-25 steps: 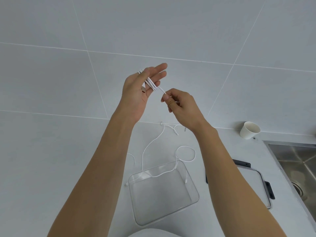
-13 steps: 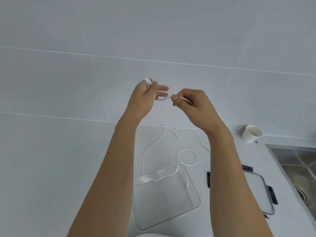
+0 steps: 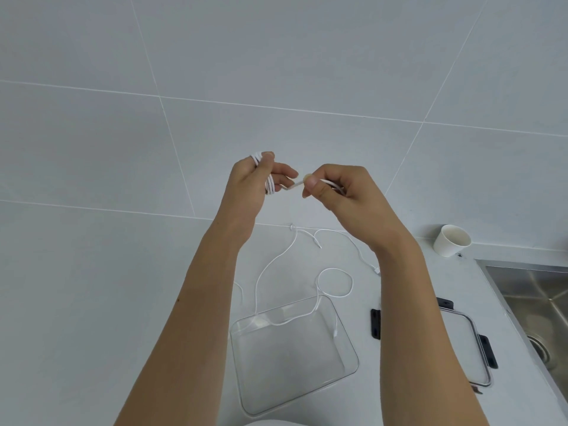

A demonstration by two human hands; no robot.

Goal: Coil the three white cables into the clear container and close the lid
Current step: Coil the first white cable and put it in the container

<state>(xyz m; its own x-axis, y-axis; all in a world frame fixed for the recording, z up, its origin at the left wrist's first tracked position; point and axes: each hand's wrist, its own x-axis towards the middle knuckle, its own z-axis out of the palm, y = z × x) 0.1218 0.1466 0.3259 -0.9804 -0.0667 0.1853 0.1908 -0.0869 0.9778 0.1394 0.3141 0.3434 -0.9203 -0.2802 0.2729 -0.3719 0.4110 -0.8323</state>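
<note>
View: head camera, looking down past both my forearms.
Left hand: my left hand (image 3: 249, 182) holds a thin white cable (image 3: 270, 184) wound in several loops round its fingers, thumb pressed on the loops, raised above the container's far side.
Right hand: my right hand (image 3: 341, 195) is curled, thumb and forefinger pinching that cable's free end just beside the left.
Container: the clear rectangular plastic container (image 3: 292, 364) sits open on the pale counter (image 3: 92, 302), between my forearms.
Other cables: loose white cables (image 3: 276, 259) lie behind the container; one drapes over its far rim.
Lid: the clear lid with black clips (image 3: 461, 342) lies flat right of the container, partly hidden by my forearm.
Cup: a white paper cup (image 3: 451, 240) stands behind and right of the container.
Sink: a steel sink (image 3: 528, 287) lies right of the container, beyond the lid.
</note>
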